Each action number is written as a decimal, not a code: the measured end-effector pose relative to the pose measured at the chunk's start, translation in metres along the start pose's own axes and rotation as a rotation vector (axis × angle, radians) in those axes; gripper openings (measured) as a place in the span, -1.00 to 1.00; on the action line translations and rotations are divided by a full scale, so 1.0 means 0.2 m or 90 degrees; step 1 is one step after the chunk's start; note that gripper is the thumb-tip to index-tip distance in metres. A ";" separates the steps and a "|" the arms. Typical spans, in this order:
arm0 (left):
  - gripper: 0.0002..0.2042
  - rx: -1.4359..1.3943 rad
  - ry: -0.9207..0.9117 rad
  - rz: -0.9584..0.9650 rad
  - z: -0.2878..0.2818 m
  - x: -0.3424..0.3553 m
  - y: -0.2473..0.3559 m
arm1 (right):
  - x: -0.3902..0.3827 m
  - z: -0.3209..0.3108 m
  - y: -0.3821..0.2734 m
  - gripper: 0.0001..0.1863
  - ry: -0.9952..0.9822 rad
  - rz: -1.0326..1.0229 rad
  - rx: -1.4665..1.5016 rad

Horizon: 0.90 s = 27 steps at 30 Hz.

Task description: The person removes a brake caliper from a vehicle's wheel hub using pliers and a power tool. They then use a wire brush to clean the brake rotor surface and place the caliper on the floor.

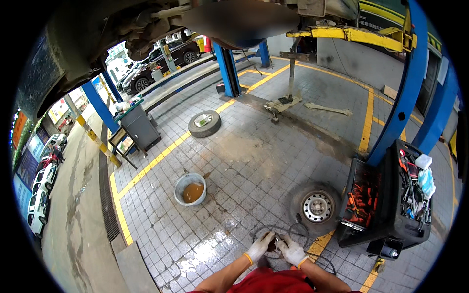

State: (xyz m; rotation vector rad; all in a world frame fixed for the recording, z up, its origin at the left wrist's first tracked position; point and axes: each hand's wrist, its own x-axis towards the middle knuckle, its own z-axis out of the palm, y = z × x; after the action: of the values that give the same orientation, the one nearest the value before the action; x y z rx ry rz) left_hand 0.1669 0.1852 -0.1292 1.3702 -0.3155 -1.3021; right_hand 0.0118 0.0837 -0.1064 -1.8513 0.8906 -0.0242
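Observation:
At the lower middle my two hands, in white gloves with yellow cuffs, come close together in front of my red clothing. My left hand (262, 247) has its fingers closed round a small dark brown part (272, 245), whose kind I cannot make out. From the other side my right hand (293, 251) is closed on the same part. A bit of grey metal shows near its fingertips. A dark cable or hose (306, 234) lies looped on the floor just beyond and beside the hands.
A wheel (317, 207) lies to the right, beside a black tool cart (386, 229) with an open drawer. Ahead stand a grey tub (190, 177) of brown liquid and a tyre (205, 131). A raised vehicle (141, 24) hangs overhead, near blue lift posts (226, 68) and a yellow lift arm (349, 34).

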 end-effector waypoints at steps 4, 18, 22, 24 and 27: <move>-0.48 0.020 0.007 0.021 -0.24 0.01 -0.01 | 0.03 0.11 -0.28 -0.29 -0.033 -0.041 -0.083; -0.56 -0.280 0.140 -0.244 -0.56 0.05 0.00 | 0.12 -0.24 -0.15 -0.36 0.093 0.025 -0.032; -0.57 -0.188 0.156 -0.327 -0.58 0.23 -0.05 | 0.09 -0.60 0.26 -0.38 0.448 0.079 0.087; -0.73 -0.173 0.134 -0.357 -0.61 0.31 -0.10 | -0.01 -0.84 0.30 -0.44 0.481 0.106 0.304; -0.74 -0.149 0.130 -0.359 -0.57 0.42 -0.10 | -0.03 -1.07 0.54 -0.50 0.620 0.111 0.286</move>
State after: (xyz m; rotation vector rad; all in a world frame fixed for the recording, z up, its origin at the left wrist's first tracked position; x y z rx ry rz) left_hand 0.2786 0.1841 -0.2205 1.4246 0.3803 -1.5753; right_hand -0.1391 -0.1029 -0.0910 -1.2787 1.5404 -1.0016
